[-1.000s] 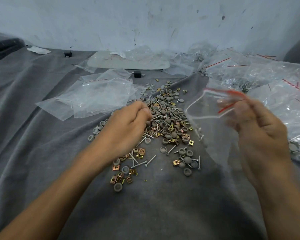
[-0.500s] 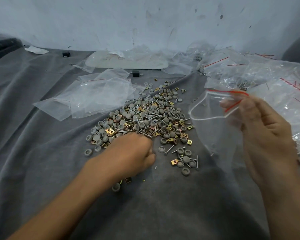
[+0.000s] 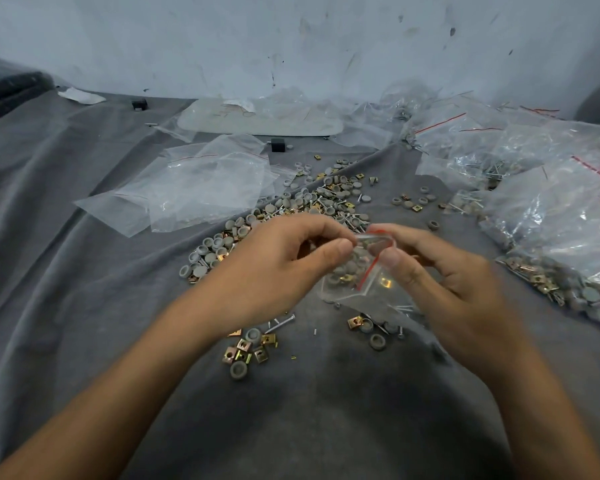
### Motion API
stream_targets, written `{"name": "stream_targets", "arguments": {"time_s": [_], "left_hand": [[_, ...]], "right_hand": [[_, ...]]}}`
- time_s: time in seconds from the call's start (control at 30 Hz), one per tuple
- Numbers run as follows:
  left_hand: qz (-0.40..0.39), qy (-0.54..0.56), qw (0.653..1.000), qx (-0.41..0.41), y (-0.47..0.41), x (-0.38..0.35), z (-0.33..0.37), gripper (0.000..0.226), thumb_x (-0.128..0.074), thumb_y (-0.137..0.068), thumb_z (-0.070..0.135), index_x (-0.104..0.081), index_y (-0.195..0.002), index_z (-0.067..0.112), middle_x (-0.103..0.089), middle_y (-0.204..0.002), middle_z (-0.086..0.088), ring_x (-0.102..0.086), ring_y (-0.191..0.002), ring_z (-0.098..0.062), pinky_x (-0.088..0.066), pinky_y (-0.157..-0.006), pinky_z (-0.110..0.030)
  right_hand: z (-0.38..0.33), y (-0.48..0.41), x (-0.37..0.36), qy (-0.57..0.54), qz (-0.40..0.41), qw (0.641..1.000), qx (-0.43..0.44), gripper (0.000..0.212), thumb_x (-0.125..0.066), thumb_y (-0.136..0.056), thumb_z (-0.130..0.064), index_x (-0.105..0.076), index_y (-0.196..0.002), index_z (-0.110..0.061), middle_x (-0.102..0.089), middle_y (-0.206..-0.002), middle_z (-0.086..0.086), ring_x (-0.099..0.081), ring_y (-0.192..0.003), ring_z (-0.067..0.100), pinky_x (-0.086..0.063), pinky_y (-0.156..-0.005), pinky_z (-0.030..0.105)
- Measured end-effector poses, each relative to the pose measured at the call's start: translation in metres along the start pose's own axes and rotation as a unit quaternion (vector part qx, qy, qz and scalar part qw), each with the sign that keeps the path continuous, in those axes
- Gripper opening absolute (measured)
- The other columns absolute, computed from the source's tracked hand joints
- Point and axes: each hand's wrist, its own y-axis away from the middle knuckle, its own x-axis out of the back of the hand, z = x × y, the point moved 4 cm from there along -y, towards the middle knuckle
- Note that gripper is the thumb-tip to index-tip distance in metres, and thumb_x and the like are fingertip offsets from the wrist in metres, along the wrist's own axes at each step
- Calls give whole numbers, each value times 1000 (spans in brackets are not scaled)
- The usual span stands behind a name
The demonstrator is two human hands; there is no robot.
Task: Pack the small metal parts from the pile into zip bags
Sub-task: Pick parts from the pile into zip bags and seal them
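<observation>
Hanging between both hands above the grey cloth (image 3: 84, 306), the zip bag (image 3: 350, 284) holds a few grey caps and brass clips. The right hand (image 3: 444, 275) pinches its red-striped mouth with its fingers, and the left hand (image 3: 274, 268) pinches the opposite lip between thumb and forefinger. The pile of parts (image 3: 329, 195) lies just behind, with empty bags (image 3: 205, 188) to the left and filled bags (image 3: 551, 209) to the right.

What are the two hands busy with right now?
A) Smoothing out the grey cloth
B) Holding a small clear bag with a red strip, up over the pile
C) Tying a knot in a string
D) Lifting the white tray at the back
B: the right hand holds the zip bag, and the left hand pinches at its red-striped mouth, above the pile.
</observation>
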Motion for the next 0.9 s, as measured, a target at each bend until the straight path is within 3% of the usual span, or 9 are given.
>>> {"name": "stream_targets", "arguments": {"time_s": [0.07,0.17,0.27,0.37,0.43,0.5,0.63,0.73,0.9], "left_hand": [[17,-11,1000,4,1,9,-1,16,-56,-102,29,-72,-104,31,-67,-77,22,-58,-64,1,-44,-58,-21],[56,-36,998,18,4,20,-8,19,-51,-104,25,-69,-97,28,-58,-61,28,-50,-51,6,-34,-49,-10],[75,-63,994,46,11,20,-15,24,-46,-103,32,-63,-87,29,-56,-60,23,-47,-53,0,-33,-51,-17],[78,-132,986,59,22,18,-22,28,-40,-99,36,-55,-78,25,-57,-67,13,-52,-63,-6,-42,-58,-29],[56,-190,979,57,28,18,-28,31,-40,-100,34,-50,-73,24,-54,-66,6,-51,-65,-11,-43,-60,-37],[6,-243,968,65,32,19,-34,33,-42,-100,41,-47,-70,26,-53,-66,7,-49,-64,-9,-39,-59,-34],[-82,-346,930,91,39,21,-47,18,-59,-93,51,-55,-90,34,-53,-88,17,-49,-89,-4,-46,-78,-34],[-112,-350,923,116,42,22,-54,24,-65,-90,52,-55,-108,40,-50,-100,20,-46,-101,-5,-45,-86,-33],[-149,-316,931,103,38,14,-57,21,-69,-91,44,-59,-110,43,-47,-98,21,-43,-97,0,-42,-83,-28]], "right_hand": [[0,-1,4,-17,22,1000,3,30,-61,-96,-44,-70,-123,-34,-75,-107,-17,-68,-104,2,-49,-86,15],[1,-2,8,-54,64,996,4,25,-61,-94,-41,-69,-118,-39,-75,-107,-20,-67,-97,-5,-46,-85,8],[2,-3,10,-71,77,994,3,22,-61,-94,-40,-69,-115,-42,-75,-108,-20,-68,-100,-4,-48,-88,12],[2,-2,10,-75,80,994,6,22,-60,-94,-44,-69,-114,-43,-75,-108,-20,-67,-99,-5,-48,-87,11],[1,-2,10,-79,79,994,7,22,-61,-95,-42,-69,-116,-42,-75,-109,-21,-67,-98,-6,-48,-83,9],[2,-1,9,-84,78,993,5,24,-61,-95,-40,-69,-118,-41,-75,-110,-20,-68,-98,-6,-48,-82,8],[3,-2,9,-92,74,993,-1,25,-61,-96,-38,-70,-119,-38,-75,-109,-17,-69,-98,-4,-49,-79,8],[2,-1,9,-90,72,993,0,25,-61,-96,-40,-70,-119,-38,-75,-109,-18,-69,-99,-3,-49,-79,7],[1,-1,9,-96,71,993,-3,23,-62,-96,-38,-69,-117,-41,-76,-108,-18,-69,-96,-5,-49,-77,7]]}}
